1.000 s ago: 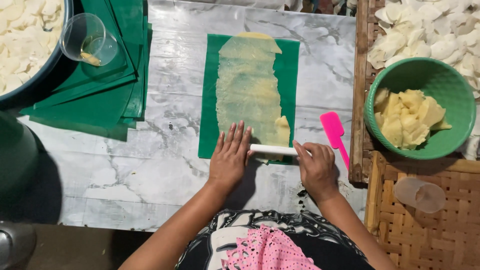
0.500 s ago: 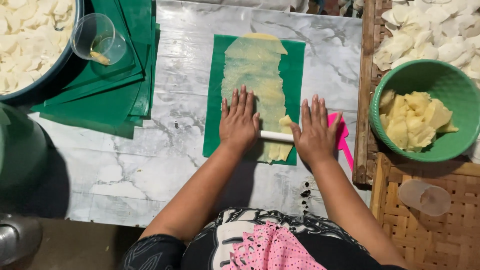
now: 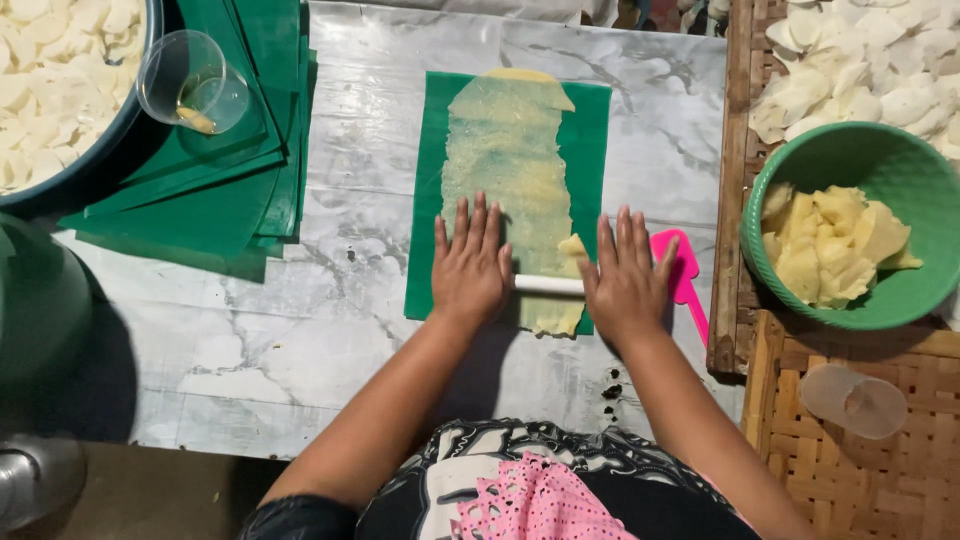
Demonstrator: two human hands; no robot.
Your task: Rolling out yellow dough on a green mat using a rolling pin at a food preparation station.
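A thin white roller lay across the near end of a pale yellow dough sheet, which was spread lengthwise on a green mat at the middle of the marble surface. The left hand and right hand pressed flat on the roller's two ends, fingers straight and spread, clasping nothing. A pink spatula lay just beside the right hand. To the right, a green bowl held yellow dough lumps. To the left, a clear cup stood on a stack of green mats, near a large basin of white slices.
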